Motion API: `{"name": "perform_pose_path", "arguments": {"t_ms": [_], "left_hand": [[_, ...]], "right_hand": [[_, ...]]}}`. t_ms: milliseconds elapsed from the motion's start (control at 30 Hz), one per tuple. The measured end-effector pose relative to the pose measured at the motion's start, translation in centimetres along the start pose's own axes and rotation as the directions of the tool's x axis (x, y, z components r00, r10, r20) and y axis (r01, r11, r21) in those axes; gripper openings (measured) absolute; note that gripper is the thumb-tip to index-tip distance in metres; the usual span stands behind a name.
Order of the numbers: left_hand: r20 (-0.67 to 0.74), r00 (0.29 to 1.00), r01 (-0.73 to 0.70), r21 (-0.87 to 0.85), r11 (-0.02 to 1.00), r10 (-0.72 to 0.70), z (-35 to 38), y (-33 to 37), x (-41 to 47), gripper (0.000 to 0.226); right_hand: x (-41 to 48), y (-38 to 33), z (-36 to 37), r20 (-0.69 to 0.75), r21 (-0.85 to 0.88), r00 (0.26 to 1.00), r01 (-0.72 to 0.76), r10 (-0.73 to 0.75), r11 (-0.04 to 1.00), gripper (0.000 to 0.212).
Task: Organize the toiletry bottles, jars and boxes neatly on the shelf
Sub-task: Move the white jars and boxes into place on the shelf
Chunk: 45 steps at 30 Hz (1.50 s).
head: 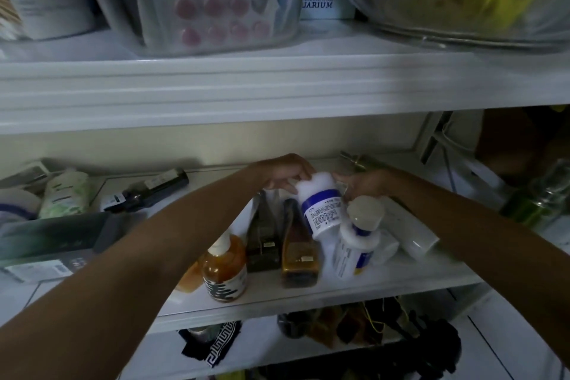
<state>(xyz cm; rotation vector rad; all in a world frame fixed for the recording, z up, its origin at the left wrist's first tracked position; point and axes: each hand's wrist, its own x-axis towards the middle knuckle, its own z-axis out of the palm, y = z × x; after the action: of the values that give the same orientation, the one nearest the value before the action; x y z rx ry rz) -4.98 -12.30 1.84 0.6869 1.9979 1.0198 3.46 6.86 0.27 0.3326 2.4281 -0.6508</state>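
While the left hand (285, 176) grips its cap, the right hand (365, 185) unclear, the blue-labelled bottle (322, 210) seems rigid, slick plastic; its waist holds best.

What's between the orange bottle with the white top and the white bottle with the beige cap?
In the head view, two flat bottles: a dark bottle beside the orange bottle, an amber bottle beside the beige-capped white bottle.

Middle shelf (308, 295): centre-right is being crowded by amber bottles (225, 268), a tilted blue-labelled bottle (320, 210) and white bottles (407, 230). Left is being blocked by a dark box (52, 241) and a lying dark bottle (154, 191). Passage is being left along the bare back centre, under the upper shelf (277, 92).
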Motion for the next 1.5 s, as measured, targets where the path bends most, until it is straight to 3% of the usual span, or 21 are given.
{"name": "perform_pose_path", "arguments": {"t_ms": [100,233,300,433,500,667,833,1033,1233,1400,1500], "left_hand": [[0.001,1.0,-0.005,0.072,0.997,0.005,0.5,0.2,-0.1,0.034],[-0.015,1.0,-0.003,0.125,0.992,0.005,1.0,0.1,-0.4,0.032],[0.006,1.0,-0.013,0.187,0.982,0.012,1.0,-0.2,-0.3,0.036],[0.03,1.0,-0.02,0.443,0.896,0.007,-0.4,-0.7,-0.9,0.048],[-0.012,1.0,-0.006,0.485,0.875,0.013,-2.1,-1.3,-1.6,0.059],[-0.331,0.944,0.217,0.621,0.753,0.001,-9.2,-5.6,-5.0,0.068],[-0.528,0.848,0.429,0.629,0.648,-0.049,-16.4,-13.2,-12.2,0.067],[-0.613,0.77,0.586,0.568,0.578,-0.179,-24.2,-23.9,-23.2,0.069],[-0.73,0.633,0.692,0.386,0.61,-0.256,-29.7,-31.7,-31.7,0.069],[-0.702,0.635,0.674,0.297,0.677,-0.323,-31.7,-36.2,-34.1,0.065],[-0.685,0.639,0.652,0.241,0.719,-0.35,-32.9,-38.6,-33.6,0.058]], "right_hand": [[2.7,2.0,-0.5,0.016,0.014,1.0,-0.01,0.01,1.0,0.126],[-1.7,-1.8,0.6,-0.112,-0.09,0.994,-0.026,0.015,0.996,0.08],[-1.8,-1.9,0.9,-0.182,-0.111,0.983,-0.045,0.025,0.993,0.07],[-2.0,-3.1,0.4,-0.163,-0.016,0.985,-0.057,0.054,0.998,0.047],[-2.5,-4.5,-0.4,-0.213,-0.027,0.976,-0.052,0.045,0.998,0.06],[-2.0,-9.3,-1.6,-0.362,0.019,0.932,-0.004,0.011,1.0,0.078],[1.0,-19.7,0.2,-0.323,-0.115,0.933,0.124,-0.156,0.986,0.077],[4.4,-34.5,5.7,-0.202,-0.204,0.927,0.275,-0.315,0.94,0.073],[6.9,-46.6,12.1,-0.079,-0.243,0.909,0.381,-0.41,0.892,0.068],[8.5,-53.3,17.3,-0.007,-0.147,0.901,0.427,-0.433,0.892,0.062],[8.6,-55.6,19.6,0.031,0.019,0.921,0.387,-0.387,0.922,0.061]]}}
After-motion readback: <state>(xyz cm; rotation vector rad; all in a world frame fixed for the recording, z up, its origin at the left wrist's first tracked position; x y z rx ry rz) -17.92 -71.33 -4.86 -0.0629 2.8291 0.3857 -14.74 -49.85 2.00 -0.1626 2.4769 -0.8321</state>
